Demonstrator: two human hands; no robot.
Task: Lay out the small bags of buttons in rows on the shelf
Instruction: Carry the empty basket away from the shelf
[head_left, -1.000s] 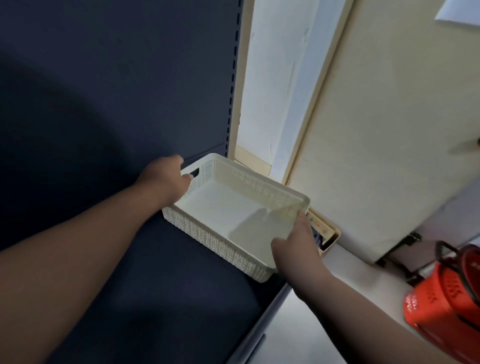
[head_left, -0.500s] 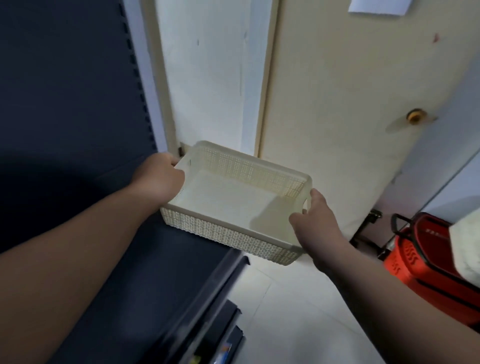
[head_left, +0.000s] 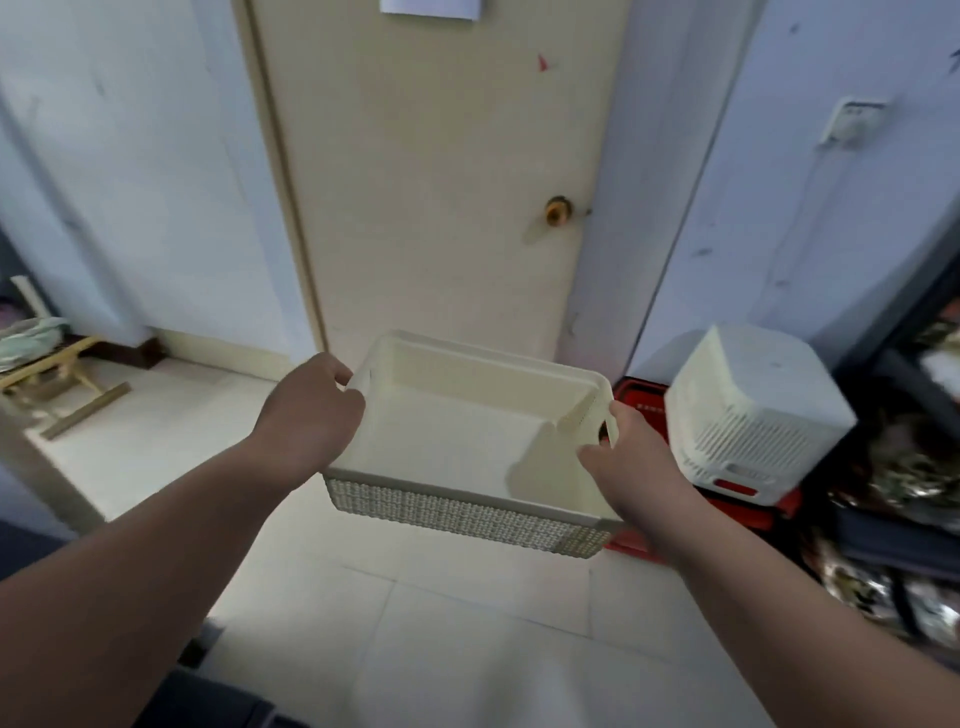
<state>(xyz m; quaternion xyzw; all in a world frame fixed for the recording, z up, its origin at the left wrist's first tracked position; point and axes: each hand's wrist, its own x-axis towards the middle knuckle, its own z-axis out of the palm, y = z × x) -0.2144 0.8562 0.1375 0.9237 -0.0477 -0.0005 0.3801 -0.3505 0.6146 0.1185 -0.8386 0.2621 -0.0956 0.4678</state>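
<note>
In the head view, your left hand (head_left: 311, 415) curls its fingers over the left end rim of the cream basket (head_left: 467, 514). Your right hand (head_left: 634, 467) grips the right end, thumb at the handle slot. The basket hangs between them, above the tiled floor (head_left: 467, 623) and before the door (head_left: 441, 182).

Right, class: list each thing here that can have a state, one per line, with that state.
Basket: empty, held off the floor.
Left hand: grips the basket's left end.
Right hand: grips its right handle.
Door: shut.
White bin: upside down.
</note>
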